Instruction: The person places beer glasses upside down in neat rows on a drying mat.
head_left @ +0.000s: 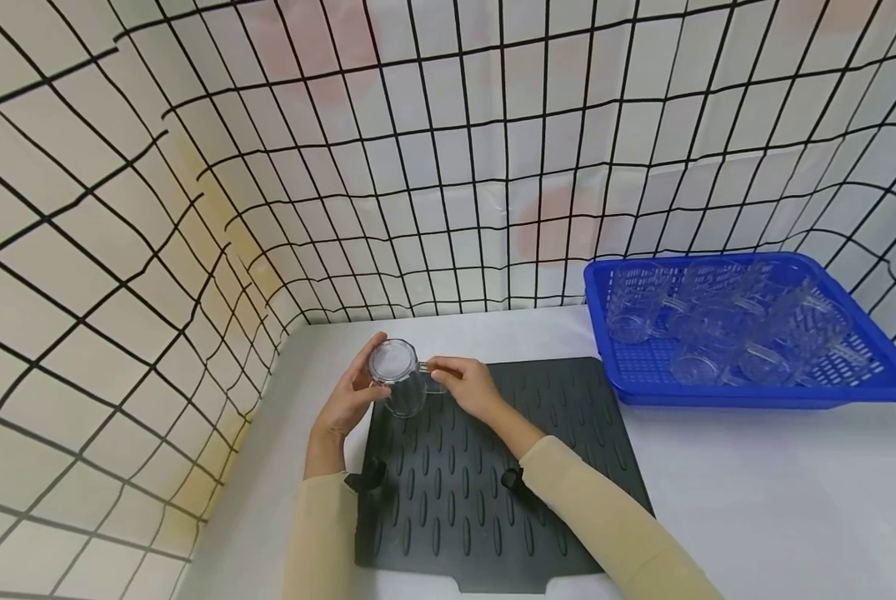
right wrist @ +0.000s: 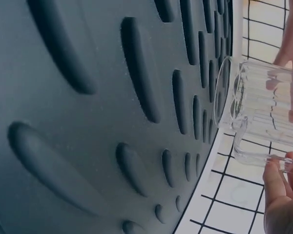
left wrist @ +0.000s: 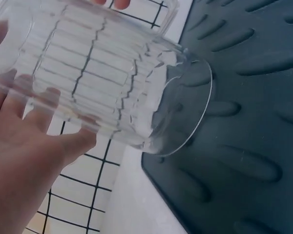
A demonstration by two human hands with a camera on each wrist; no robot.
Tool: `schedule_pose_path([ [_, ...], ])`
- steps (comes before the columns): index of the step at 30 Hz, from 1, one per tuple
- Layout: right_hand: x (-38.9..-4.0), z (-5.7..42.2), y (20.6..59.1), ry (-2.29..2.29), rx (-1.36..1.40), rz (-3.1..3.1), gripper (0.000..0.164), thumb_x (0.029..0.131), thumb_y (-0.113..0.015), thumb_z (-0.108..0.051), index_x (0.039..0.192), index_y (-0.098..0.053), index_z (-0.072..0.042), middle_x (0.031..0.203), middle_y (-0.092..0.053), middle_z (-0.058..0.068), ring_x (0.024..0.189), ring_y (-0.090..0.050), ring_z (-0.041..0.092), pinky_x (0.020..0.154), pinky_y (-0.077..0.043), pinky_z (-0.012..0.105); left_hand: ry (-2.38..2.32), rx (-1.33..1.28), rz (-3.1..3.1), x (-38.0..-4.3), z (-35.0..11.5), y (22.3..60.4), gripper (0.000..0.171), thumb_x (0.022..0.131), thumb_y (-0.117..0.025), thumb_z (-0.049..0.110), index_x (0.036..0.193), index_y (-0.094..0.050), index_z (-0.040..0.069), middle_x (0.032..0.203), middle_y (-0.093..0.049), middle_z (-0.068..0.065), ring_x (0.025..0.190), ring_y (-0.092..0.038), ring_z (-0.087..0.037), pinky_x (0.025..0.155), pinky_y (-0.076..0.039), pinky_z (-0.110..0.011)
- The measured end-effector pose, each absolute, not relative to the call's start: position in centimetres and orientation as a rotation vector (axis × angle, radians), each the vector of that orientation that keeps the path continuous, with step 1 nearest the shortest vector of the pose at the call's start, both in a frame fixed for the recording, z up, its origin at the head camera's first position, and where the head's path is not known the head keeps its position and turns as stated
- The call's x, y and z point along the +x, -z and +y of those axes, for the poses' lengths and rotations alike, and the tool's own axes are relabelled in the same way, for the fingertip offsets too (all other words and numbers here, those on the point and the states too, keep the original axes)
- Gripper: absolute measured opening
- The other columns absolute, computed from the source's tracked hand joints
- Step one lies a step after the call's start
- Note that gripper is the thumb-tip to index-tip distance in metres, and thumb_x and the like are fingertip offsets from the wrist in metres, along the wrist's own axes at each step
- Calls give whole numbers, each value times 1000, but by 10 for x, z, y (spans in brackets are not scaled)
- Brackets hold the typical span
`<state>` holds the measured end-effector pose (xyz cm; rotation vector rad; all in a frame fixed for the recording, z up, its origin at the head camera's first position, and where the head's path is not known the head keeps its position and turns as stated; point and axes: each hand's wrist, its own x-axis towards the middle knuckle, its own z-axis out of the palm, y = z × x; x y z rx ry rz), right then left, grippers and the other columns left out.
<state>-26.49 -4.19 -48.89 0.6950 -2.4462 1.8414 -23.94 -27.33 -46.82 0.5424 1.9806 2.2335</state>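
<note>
A clear mug (head_left: 406,392) is held base up, mouth toward the mat, over the far left corner of a dark drying mat (head_left: 478,475). My left hand (head_left: 353,396) grips its body from the left, fingers and thumb around it near the base. With fingers and thumb, my right hand (head_left: 466,385) pinches the mug's handle on the right. In the left wrist view the mug's rim (left wrist: 202,107) overlaps the mat; I cannot tell whether it touches. The handle (right wrist: 249,153) shows between the fingers in the right wrist view.
A blue plastic basket (head_left: 718,398) with several clear mugs (head_left: 718,333) stands at the back right on the white table (head_left: 778,492). Black grid netting (head_left: 448,167) before a pale cloth rises behind the table and along its left side.
</note>
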Motion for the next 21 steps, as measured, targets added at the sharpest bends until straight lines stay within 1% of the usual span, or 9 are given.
schedule_pose_path([
  [5,-260,-43,486,-1842,625,-2514,36,99,-58,-18,132,-61,-7,128,-64,9,116,-61,25,93,-51,40,-2335,512,1977,-244,-267,474,88,75,-49,-21,155,-19,3,160,-12,-14,136,-23,-25,104,-29,-26],
  [12,-254,-42,492,-1882,621,-2555,49,100,-57,-19,146,-46,-12,139,-54,13,127,-52,27,99,-46,44,-2400,490,2031,-244,-262,479,90,74,-47,-18,155,-14,2,160,-9,-15,138,-21,-28,101,-34,-23],
  [14,-253,-42,496,-1854,629,-2574,52,99,-59,-18,148,-43,-12,140,-54,14,99,-66,24,83,-54,38,-2409,485,2039,-243,-263,481,91,75,-47,-19,156,-10,2,161,-6,-16,141,-16,-30,100,-34,-23],
  [15,-252,-42,498,-1843,631,-2582,54,99,-59,-17,149,-42,-12,139,-54,15,82,-65,21,74,-54,34,-2412,483,2042,-243,-263,482,92,75,-47,-19,156,-8,2,161,-5,-16,142,-13,-31,100,-33,-24],
  [17,-250,-41,500,-1832,634,-2582,55,98,-60,-16,149,-41,-12,138,-54,17,57,-48,16,58,-45,29,-2410,478,2064,-241,-265,484,93,76,-48,-18,156,-5,3,162,-2,-15,145,-8,-31,103,-31,-29],
  [18,-249,-40,499,-1840,637,-2570,55,98,-60,-15,149,-41,-11,137,-54,19,51,-36,17,53,-39,30,-2410,473,2075,-240,-265,485,93,77,-48,-18,156,-4,5,162,-1,-14,146,-5,-30,106,-30,-33],
  [19,-249,-39,499,-1832,645,-2557,54,98,-60,-15,149,-41,-10,137,-54,20,51,-36,18,53,-40,31,-2411,470,2082,-239,-266,486,94,78,-48,-18,156,-3,5,162,-1,-14,147,-2,-29,109,-27,-37],
  [20,-248,-38,498,-1831,645,-2538,54,98,-60,-15,148,-42,-8,137,-54,21,56,-47,20,58,-46,32,-2412,463,2092,-239,-267,487,94,79,-49,-18,157,-2,6,163,0,-13,148,0,-28,112,-23,-42],
  [21,-247,-36,497,-1834,645,-2522,53,98,-60,-15,148,-42,-8,137,-54,22,59,-49,25,63,-48,37,-2414,455,2106,-238,-267,487,94,79,-49,-18,157,-2,6,163,-1,-12,149,1,-27,114,-19,-47],
])
